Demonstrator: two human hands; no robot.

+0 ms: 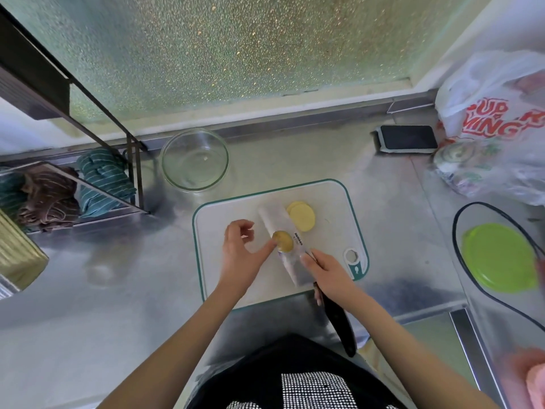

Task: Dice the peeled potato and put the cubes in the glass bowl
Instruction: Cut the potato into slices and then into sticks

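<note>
A potato slice (282, 241) clings to the flat of the knife (284, 245) over the middle of the cutting board (330, 202). The left hand (239, 252) reaches in from the left, its thumb tip pressing against the slice's edge while the other fingers arch loosely above, holding nothing. The right hand (326, 271) grips the knife where blade meets black handle, forefinger laid along the blade's spine; the handle sticks back toward the person's body. Just beyond the blade, two or three cut slices (301, 216) lie overlapped on the board. The glass bowl (194, 160) stands off the board's far-left corner, near but not touching it; I can make out nothing in it beyond perhaps a tiny scrap at the bottom. All this sits on a steel counter (118, 290). A phone (407, 138) lies far right by the wall, with plastic bags (495, 119) beside it and a green lid (498, 256) at the right edge. Folded cloths (103, 178) rest on a rack to the left.
</note>
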